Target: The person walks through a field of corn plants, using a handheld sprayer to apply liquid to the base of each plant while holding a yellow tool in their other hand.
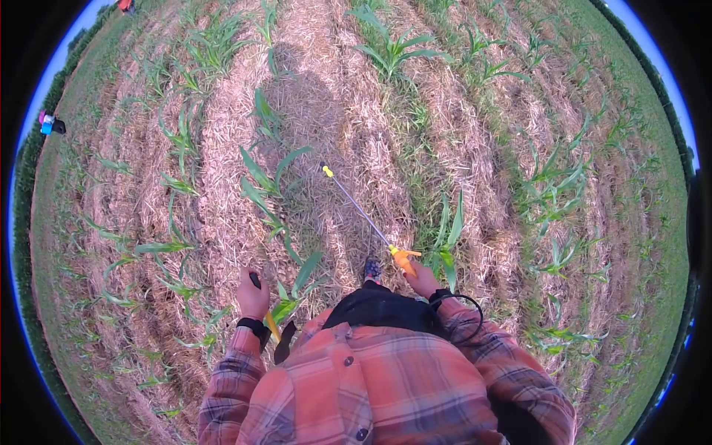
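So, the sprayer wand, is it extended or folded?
Extended: the metal tube runs straight from the orange handle to the yellow tip.

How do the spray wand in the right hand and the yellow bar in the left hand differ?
The spray wand has a long, thin metal tube; the yellow bar looks thicker, with a black grip. The wand points forward from the right hand; the bar runs back from the left hand. Both are held and have yellow parts.
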Motion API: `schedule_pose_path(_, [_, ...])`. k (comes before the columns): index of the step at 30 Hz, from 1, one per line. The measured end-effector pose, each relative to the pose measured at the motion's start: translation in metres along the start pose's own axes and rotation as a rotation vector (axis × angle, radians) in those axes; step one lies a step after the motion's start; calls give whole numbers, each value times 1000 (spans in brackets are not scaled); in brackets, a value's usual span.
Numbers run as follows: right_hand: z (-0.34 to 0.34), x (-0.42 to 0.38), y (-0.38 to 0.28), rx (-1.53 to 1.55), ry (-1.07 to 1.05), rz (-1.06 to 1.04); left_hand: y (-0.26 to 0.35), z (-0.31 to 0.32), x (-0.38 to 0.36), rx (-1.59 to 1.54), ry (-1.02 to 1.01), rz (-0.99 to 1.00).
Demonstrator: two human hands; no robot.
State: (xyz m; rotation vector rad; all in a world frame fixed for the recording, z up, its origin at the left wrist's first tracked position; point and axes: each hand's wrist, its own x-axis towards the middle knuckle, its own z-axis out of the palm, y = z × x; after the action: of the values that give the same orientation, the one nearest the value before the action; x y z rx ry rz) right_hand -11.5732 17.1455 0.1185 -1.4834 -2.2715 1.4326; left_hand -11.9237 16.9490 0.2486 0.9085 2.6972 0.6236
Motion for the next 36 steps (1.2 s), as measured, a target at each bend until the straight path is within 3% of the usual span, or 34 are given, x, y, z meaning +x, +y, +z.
schedule_pose_path(6, [-53,33,38,-34,273,227,31,27,43,14,-45,18])
schedule_pose_path(12, [-81,57,97,67,487,485,83,-73,47,-224,89,84])
schedule_pose_path(13, [-78,62,120,114,529,520,89,-94,41,-260,86,-53])
schedule_pose_path(14, [-91,62,99,116,512,544,76,-103,42,-201,196,85])
schedule_pose_path(15, [-105,61,66,119,494,569,104,-120,43,-241,192,5])
schedule_pose_path(17, [-98,79,76,81,554,511,98,-118,65,-165,225,81])
schedule_pose_path(19, [-96,99,78,162,548,584,99,-94,104,-222,146,48])
schedule_pose_path(20, [-89,116,91,81,546,499,89,-72,132,-168,128,40])
schedule_pose_path(21, [-91,132,72,75,547,493,83,-49,159,-173,111,90])
schedule_pose_path(22, [-93,145,45,82,511,501,78,-27,181,-164,-4,-8])
schedule_pose_path(24, [-89,179,14,-28,481,449,72,2,216,-115,-21,-14])
schedule_pose_path(27, [-89,223,-63,-43,371,332,46,6,259,-69,10,-24])
schedule_pose_path(34, [-59,302,-167,-147,169,74,27,21,340,68,-129,-99])
schedule_pose_path(36, [-56,314,-199,-101,-46,-1,29,20,356,53,-160,-146])
